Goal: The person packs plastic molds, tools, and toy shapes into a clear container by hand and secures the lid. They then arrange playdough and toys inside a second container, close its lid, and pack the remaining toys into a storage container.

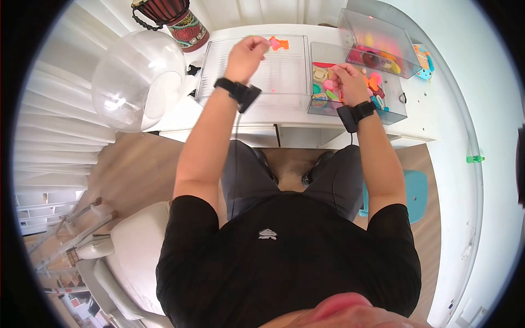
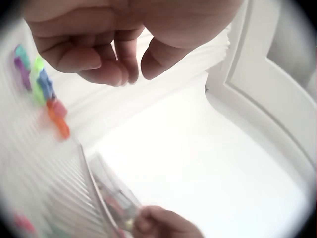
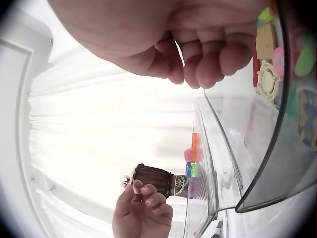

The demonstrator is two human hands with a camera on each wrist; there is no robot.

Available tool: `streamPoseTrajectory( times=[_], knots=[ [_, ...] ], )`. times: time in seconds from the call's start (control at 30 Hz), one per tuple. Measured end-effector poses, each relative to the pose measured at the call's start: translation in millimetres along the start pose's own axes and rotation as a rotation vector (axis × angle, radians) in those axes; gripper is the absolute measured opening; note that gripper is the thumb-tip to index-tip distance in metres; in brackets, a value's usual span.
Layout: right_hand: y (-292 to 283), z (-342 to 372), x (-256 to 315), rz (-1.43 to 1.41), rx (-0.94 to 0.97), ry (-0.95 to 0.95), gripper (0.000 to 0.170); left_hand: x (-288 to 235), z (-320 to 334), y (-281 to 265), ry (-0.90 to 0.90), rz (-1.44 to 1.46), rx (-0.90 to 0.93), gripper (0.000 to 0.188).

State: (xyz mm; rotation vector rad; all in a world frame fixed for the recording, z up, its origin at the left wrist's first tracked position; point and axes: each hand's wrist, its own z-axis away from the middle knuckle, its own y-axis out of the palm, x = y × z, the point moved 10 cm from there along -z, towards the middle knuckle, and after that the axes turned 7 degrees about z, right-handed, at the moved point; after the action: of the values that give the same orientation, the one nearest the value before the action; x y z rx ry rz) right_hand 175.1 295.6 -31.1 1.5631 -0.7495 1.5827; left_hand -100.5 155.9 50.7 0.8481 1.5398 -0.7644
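Observation:
My left hand (image 1: 244, 59) hovers over a clear ribbed plastic panel (image 1: 287, 76). Its fingers are loosely bent, with a gap to the thumb and nothing between them in the left wrist view. Beside it on the panel lie an orange piece (image 1: 283, 44) and a pink piece (image 1: 274, 42); the left wrist view adds a blue piece (image 2: 45, 84), a purple piece (image 2: 21, 72) and green ones in a row. My right hand (image 1: 350, 83) is over a clear bin (image 1: 395, 113) of colourful small toys, fingers softly curled and holding nothing visible. A cream ring-shaped toy (image 3: 268, 81) lies in the bin.
Behind the bin stands another clear box (image 1: 377, 38) with bright toys. To the left are a large transparent dome (image 1: 128, 76) and a patterned drum (image 1: 188, 30). A small blue-and-orange toy (image 1: 424, 63) sits at the right. White drawers (image 1: 219, 135) front the table.

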Motion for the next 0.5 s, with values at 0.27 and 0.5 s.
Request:
streamPoseTrajectory(
  times=[0.27,0.5],
  knots=[
    [3.5,12.0,11.4,0.168,-0.074,-0.097,0.015,2.1,-53.2,-36.1,0.033,-1.219,0.167,0.054],
    [5.7,14.1,15.6,0.311,-0.037,-0.187,0.014,29.9,-61.9,-37.9,-0.043,-1.163,0.312,0.055]
  ],
)
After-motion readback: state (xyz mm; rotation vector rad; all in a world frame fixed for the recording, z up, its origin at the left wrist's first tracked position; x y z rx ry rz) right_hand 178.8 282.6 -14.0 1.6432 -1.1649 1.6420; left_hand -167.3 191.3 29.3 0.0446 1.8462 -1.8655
